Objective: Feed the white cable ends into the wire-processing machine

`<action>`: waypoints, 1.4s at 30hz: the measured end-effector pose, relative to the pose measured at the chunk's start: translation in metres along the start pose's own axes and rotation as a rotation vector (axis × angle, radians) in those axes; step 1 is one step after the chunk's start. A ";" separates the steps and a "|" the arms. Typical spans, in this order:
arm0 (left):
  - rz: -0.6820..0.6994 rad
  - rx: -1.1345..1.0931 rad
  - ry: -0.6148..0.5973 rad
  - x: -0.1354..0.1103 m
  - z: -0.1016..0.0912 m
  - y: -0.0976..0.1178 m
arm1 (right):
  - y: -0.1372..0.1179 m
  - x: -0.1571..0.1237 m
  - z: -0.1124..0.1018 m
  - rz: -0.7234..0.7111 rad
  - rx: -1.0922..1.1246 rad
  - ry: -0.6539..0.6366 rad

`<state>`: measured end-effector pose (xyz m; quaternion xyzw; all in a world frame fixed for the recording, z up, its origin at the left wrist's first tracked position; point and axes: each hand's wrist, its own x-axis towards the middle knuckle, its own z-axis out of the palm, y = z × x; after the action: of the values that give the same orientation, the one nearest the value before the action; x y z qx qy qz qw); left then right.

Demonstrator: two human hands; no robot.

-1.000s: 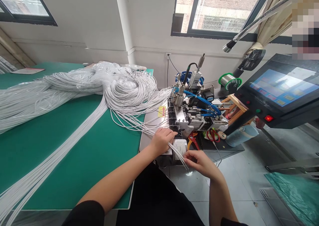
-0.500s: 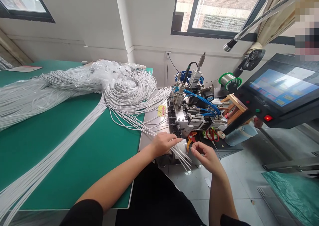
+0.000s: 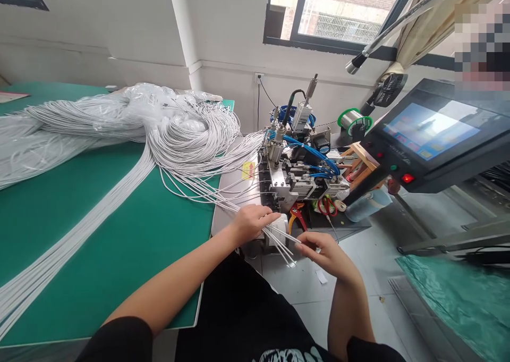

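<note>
My left hand [image 3: 252, 222] is closed around a small bunch of white cables [image 3: 280, 246] at the near corner of the machine. Their loose ends stick out to the right, past my fingers. My right hand [image 3: 321, 250] pinches the end of one white cable between thumb and fingers, a little apart from the others. Behind my hands stands the wire-processing machine [image 3: 297, 176] with blue air hoses, and several cables run into its left side. The rest of the white cables [image 3: 195, 144] lie looped across the table, partly under clear plastic.
The green table [image 3: 119, 271] fills the left side. A control screen [image 3: 434, 131] leans in at the right. Orange-handled pliers [image 3: 297, 217] and red scissors [image 3: 327, 207] lie beside the machine, near a wire spool [image 3: 354, 121]. A person shows at the upper right.
My right hand has closed on the end of one cable and draws it slightly away from the bunch. My left hand keeps its hold. The whole view has shifted a little.
</note>
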<state>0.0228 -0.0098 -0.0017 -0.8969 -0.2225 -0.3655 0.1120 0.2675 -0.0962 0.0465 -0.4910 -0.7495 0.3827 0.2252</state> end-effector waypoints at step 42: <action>-0.121 0.074 -0.029 0.002 -0.010 0.003 | 0.035 0.085 0.030 -0.002 0.572 0.497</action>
<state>0.0195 -0.0156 0.0063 -0.8821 -0.2914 -0.3501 0.1197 0.2307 -0.0210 -0.0027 -0.4855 -0.5354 0.4456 0.5283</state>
